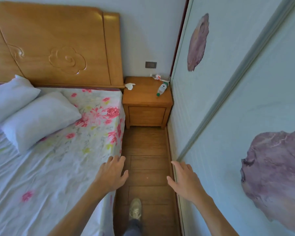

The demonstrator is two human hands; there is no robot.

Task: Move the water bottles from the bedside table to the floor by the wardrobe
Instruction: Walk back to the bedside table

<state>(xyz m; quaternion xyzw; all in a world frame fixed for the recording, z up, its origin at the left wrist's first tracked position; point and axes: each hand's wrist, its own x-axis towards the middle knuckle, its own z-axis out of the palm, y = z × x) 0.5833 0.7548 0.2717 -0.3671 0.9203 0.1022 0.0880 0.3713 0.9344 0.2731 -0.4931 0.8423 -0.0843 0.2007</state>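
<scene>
Water bottles lie at the far end, untouched. Nearest me, I log left hand and right hand both spread, grasping nothing, over the floor between bed and wardrobe. Beyond, on the bedside table, the green-capped bottle lies on its side, with the red-labelled bottle behind it, beside the wardrobe.

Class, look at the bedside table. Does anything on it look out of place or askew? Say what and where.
Both water bottles lie on their sides on the bedside table, not upright: the green-capped bottle near the right edge, the red-labelled bottle at the back right corner. A crumpled tissue sits at the back left corner.
</scene>
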